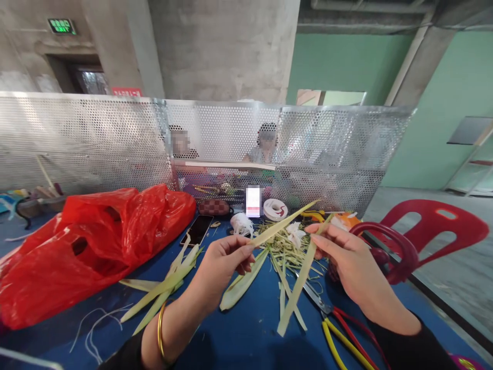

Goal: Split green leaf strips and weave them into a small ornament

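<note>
My left hand [227,257] pinches the end of a pale green-yellow corn husk strip [285,225], which points up and to the right. Between the thumb and fingers of my right hand [346,257] is another husk strip [300,285], hanging down toward the table. A wider husk piece [243,285] lies on the blue table [239,334] beneath my hands. More husks [169,285] rest left of my left forearm. Behind and between the hands sits a pile of thin husk shreds [285,244]. Scissors [327,309] with yellow and red handles lie below my right hand.
A red plastic bag [115,241] covers the table's left side. Farther back are a phone [197,229], a checked case [213,207], white string [242,224] and a tape roll [275,209]. A perforated metal screen [223,133] stands behind; a red chair [435,226] is at right.
</note>
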Demonstrator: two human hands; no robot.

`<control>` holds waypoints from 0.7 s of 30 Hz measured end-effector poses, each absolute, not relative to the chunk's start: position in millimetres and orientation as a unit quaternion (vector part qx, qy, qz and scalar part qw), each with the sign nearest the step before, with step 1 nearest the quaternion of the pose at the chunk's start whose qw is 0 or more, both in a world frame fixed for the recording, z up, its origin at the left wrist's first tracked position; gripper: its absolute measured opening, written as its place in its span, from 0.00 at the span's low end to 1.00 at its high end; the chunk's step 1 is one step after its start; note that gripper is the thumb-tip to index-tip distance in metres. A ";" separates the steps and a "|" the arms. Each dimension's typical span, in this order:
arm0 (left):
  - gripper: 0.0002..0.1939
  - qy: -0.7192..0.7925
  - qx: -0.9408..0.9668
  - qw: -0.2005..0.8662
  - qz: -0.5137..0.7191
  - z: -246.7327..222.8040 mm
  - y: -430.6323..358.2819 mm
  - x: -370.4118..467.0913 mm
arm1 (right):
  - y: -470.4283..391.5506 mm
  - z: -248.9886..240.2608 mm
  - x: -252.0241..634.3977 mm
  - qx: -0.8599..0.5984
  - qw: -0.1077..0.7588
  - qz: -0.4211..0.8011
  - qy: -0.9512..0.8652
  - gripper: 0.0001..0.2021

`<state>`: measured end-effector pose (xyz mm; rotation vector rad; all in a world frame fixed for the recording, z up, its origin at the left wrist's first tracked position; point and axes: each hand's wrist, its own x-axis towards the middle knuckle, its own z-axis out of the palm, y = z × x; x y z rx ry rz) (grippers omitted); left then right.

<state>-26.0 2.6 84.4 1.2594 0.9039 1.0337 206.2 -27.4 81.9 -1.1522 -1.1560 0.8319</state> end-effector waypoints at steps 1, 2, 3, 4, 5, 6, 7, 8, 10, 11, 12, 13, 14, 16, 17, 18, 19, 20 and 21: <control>0.09 0.391 0.548 0.585 0.453 86.9 3.4 -28.4 | -26.3 81.1 207.4 -0.514 0.575 0.355 -0.528 0.10; 0.09 0.390 0.553 0.576 0.458 88.7 4.2 -30.6 | -25.4 80.2 208.2 -0.526 0.534 0.354 -0.559 0.10; 0.09 0.390 0.556 0.572 0.460 89.7 5.0 -32.3 | -24.6 79.4 208.4 -0.534 0.488 0.360 -0.589 0.10; 0.09 0.389 0.557 0.572 0.461 90.1 5.7 -33.6 | -23.9 78.3 208.0 -0.536 0.446 0.372 -0.613 0.11; 0.10 0.387 0.556 0.575 0.459 89.9 6.3 -34.5 | -23.1 77.0 207.1 -0.534 0.411 0.390 -0.627 0.12; 0.10 0.386 0.553 0.579 0.458 89.3 6.7 -34.9 | -22.3 75.3 206.0 -0.531 0.384 0.412 -0.633 0.13; 0.10 0.383 0.550 0.584 0.457 88.5 7.0 -34.9 | -21.2 73.2 204.8 -0.528 0.365 0.433 -0.633 0.14; 0.10 0.382 0.548 0.588 0.456 87.8 7.1 -34.6 | -20.0 70.8 204.0 -0.528 0.345 0.449 -0.632 0.15; 0.10 0.380 0.546 0.593 0.454 86.8 7.1 -33.6 | -17.8 66.3 204.2 -0.546 0.289 0.456 -0.641 0.15; 0.10 0.381 0.548 0.592 0.452 86.7 7.2 -33.1 | -17.4 65.0 205.2 -0.567 0.251 0.433 -0.655 0.13; 0.10 0.384 0.552 0.587 0.451 86.9 7.3 -32.8 | -18.0 64.7 206.6 -0.594 0.214 0.385 -0.673 0.12; 0.10 0.389 0.560 0.578 0.448 87.4 7.6 -32.7 | -20.0 65.8 208.0 -0.623 0.183 0.316 -0.692 0.11; 0.10 0.395 0.571 0.566 0.444 88.1 7.9 -32.8 | -23.5 68.4 209.0 -0.645 0.164 0.236 -0.708 0.10; 0.10 0.414 0.598 0.531 0.435 89.7 8.3 -33.5 | -34.8 77.3 208.5 -0.657 0.181 0.080 -0.727 0.12; 0.09 0.423 0.615 0.510 0.428 90.4 8.1 -34.0 | -41.5 82.8 206.7 -0.637 0.215 0.049 -0.738 0.14; 0.09 0.430 0.634 0.487 0.419 91.0 7.7 -34.4 | -48.1 88.1 203.8 -0.604 0.273 0.019 -0.749 0.15; 0.09 0.434 0.656 0.465 0.406 91.5 7.0 -34.7 | -53.7 92.6 200.1 -0.571 0.338 -0.027 -0.748 0.14; 0.09 0.435 0.678 0.446 0.391 91.8 6.0 -34.9 | -57.6 95.8 196.1 -0.535 0.390 -0.091 -0.744 0.11; 0.09 0.433 0.699 0.431 0.372 92.3 4.8 -35.0 | -59.3 97.3 192.1 -0.495 0.416 -0.151 -0.748 0.08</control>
